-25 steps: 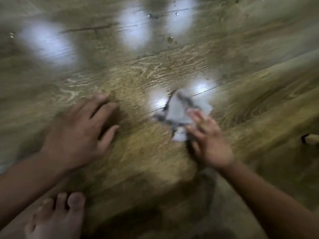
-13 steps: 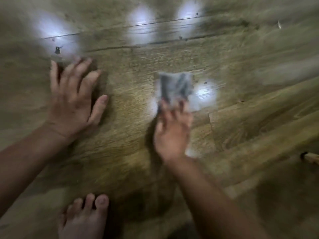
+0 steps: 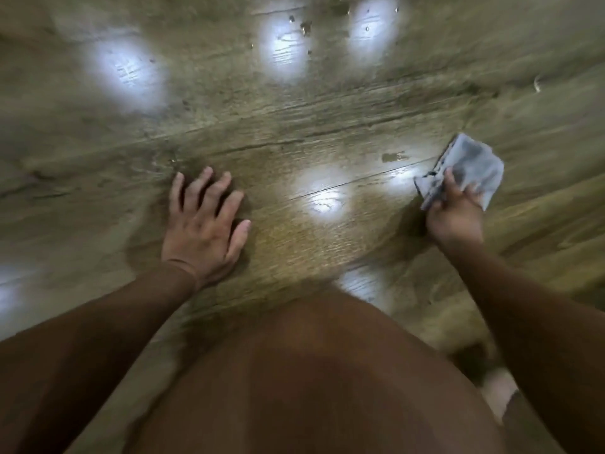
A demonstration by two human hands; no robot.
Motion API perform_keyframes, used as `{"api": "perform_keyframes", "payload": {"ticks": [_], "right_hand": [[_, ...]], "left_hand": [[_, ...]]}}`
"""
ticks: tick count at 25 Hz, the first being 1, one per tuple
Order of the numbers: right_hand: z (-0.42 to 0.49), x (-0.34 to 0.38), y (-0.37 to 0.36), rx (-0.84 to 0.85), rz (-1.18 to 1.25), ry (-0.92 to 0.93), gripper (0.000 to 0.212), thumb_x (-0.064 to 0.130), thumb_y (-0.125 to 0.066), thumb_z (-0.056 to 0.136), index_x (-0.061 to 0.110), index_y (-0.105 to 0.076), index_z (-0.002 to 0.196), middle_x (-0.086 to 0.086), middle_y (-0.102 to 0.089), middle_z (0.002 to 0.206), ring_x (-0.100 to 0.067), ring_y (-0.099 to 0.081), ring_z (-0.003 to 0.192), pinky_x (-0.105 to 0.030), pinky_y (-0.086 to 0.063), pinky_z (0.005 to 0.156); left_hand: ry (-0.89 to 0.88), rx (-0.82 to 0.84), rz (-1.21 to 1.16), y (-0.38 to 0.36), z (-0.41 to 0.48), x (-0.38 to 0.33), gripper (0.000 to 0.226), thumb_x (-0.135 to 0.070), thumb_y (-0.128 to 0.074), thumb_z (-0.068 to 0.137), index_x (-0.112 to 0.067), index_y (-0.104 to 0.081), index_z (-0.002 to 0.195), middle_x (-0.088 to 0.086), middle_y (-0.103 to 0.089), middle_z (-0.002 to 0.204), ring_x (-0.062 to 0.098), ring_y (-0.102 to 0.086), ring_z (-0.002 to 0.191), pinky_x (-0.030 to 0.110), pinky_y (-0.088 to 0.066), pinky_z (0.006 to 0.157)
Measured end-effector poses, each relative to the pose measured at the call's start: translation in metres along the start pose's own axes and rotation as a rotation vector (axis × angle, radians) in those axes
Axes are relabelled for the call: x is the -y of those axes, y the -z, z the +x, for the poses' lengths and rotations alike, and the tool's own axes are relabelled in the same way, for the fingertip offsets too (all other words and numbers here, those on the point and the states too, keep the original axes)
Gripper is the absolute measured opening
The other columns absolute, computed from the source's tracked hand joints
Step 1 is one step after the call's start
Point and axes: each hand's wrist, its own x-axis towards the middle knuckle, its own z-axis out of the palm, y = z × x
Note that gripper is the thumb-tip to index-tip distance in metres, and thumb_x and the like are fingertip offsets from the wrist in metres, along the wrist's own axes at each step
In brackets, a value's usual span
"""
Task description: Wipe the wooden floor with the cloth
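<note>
Cloth [image 3: 471, 165] and right hand [image 3: 455, 213] at the right of the view, above the wooden floor [image 3: 327, 119]. We see the fingers of this hand curled round the lower part of the grey cloth, bunching it. The rest of the cloth fans out beyond the knuckles, away from the body. We cannot tell whether the cloth touches the floor. The left hand [image 3: 204, 224] lies flat on the boards at centre left, palm down, fingers straight and spread, thumb out to the side. A small wet patch [image 3: 394, 156] sits just left of the cloth, and we note dark specks [image 3: 306, 27] near the top edge. Glare spots [image 3: 327, 198] dot the boards. A leg [image 3: 311, 371] fills the lower middle, between the forearms.
</note>
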Motion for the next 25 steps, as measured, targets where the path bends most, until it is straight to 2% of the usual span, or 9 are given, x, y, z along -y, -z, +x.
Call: {"api": "perform_keyframes", "payload": {"ticks": [3,5,8,9,12,14,19,22,25], "right_hand": [[-0.070,0.057,-0.038,-0.028,-0.041,0.059,0.063,0.032,-0.040,0.091,0.031,-0.031,0.153,-0.018,-0.030,0.158,-0.038,-0.019,0.149,-0.049,-0.023,0.120],[-0.137,0.102,-0.070,0.024,-0.083,0.428,0.059,0.030,-0.046,0.086,0.031,-0.045,0.145,-0.012,-0.036,0.156,-0.038,-0.029,0.145,-0.058,-0.029,0.115],[-0.146,0.098,-0.080,0.146,-0.143,0.889,0.053,0.035,-0.046,0.084,0.030,-0.056,0.136,-0.004,-0.036,0.158,-0.028,-0.029,0.147,-0.051,-0.026,0.118],[-0.122,0.076,-0.071,0.104,-0.165,0.866,0.052,0.038,-0.043,0.088,0.030,-0.053,0.138,-0.005,-0.033,0.159,-0.028,-0.027,0.148,-0.049,-0.027,0.117],[-0.034,-0.007,-0.022,-0.009,-0.173,0.394,0.058,0.045,-0.029,0.096,0.037,-0.025,0.153,-0.012,-0.015,0.164,-0.032,-0.012,0.151,-0.050,-0.030,0.116],[0.011,-0.036,0.009,-0.013,-0.053,0.146,0.058,0.041,-0.033,0.098,0.034,-0.024,0.155,-0.020,-0.021,0.161,-0.032,-0.014,0.151,-0.046,-0.028,0.118],[-0.048,0.060,-0.047,-0.185,0.124,0.025,0.055,0.035,-0.033,0.099,0.018,-0.040,0.150,-0.022,-0.033,0.156,-0.033,-0.018,0.150,-0.043,-0.017,0.121],[-0.148,0.138,-0.096,-0.077,0.019,0.476,0.052,0.036,-0.040,0.096,0.020,-0.047,0.145,-0.018,-0.038,0.155,-0.034,-0.020,0.149,-0.054,-0.021,0.118],[-0.193,0.164,-0.116,0.248,-0.224,1.302,0.045,0.041,-0.046,0.093,0.029,-0.054,0.136,-0.008,-0.034,0.158,-0.031,-0.020,0.150,-0.057,-0.021,0.118]], "left_hand": [[-0.014,-0.032,0.005,-0.007,0.001,-0.001,0.048,-0.041,-0.047,0.094,-0.006,-0.056,0.125,0.020,-0.053,0.139,0.043,-0.037,0.136,0.066,-0.018,0.116],[-0.003,-0.077,0.030,-0.010,-0.001,-0.001,0.047,-0.040,-0.048,0.093,-0.005,-0.059,0.123,0.020,-0.055,0.138,0.042,-0.039,0.135,0.065,-0.020,0.116],[-0.026,-0.123,0.001,-0.013,-0.002,0.001,0.046,-0.037,-0.049,0.094,-0.004,-0.061,0.122,0.020,-0.056,0.137,0.043,-0.042,0.134,0.064,-0.022,0.116],[-0.021,-0.125,-0.006,-0.012,-0.001,0.002,0.046,-0.037,-0.047,0.095,-0.004,-0.061,0.123,0.020,-0.056,0.137,0.043,-0.043,0.135,0.064,-0.022,0.116],[-0.013,-0.116,-0.040,-0.010,-0.002,0.002,0.046,-0.038,-0.044,0.097,-0.005,-0.059,0.126,0.020,-0.054,0.139,0.044,-0.041,0.136,0.064,-0.021,0.116],[-0.014,-0.116,-0.036,-0.008,-0.002,0.002,0.046,-0.039,-0.045,0.097,-0.005,-0.059,0.125,0.020,-0.054,0.137,0.043,-0.040,0.135,0.064,-0.021,0.116],[-0.012,-0.150,-0.152,-0.005,-0.002,0.004,0.042,-0.034,-0.047,0.097,-0.005,-0.057,0.126,0.019,-0.056,0.138,0.038,-0.042,0.137,0.062,-0.021,0.118],[-0.004,-0.284,-0.204,0.009,-0.020,0.025,0.037,-0.029,-0.049,0.096,-0.008,-0.052,0.126,0.018,-0.056,0.137,0.036,-0.046,0.136,0.068,-0.016,0.116],[0.293,-0.275,-0.027,0.019,-0.068,0.072,0.044,-0.035,-0.046,0.097,-0.009,-0.049,0.132,0.016,-0.050,0.146,0.034,-0.039,0.141,0.071,-0.014,0.115]]}}
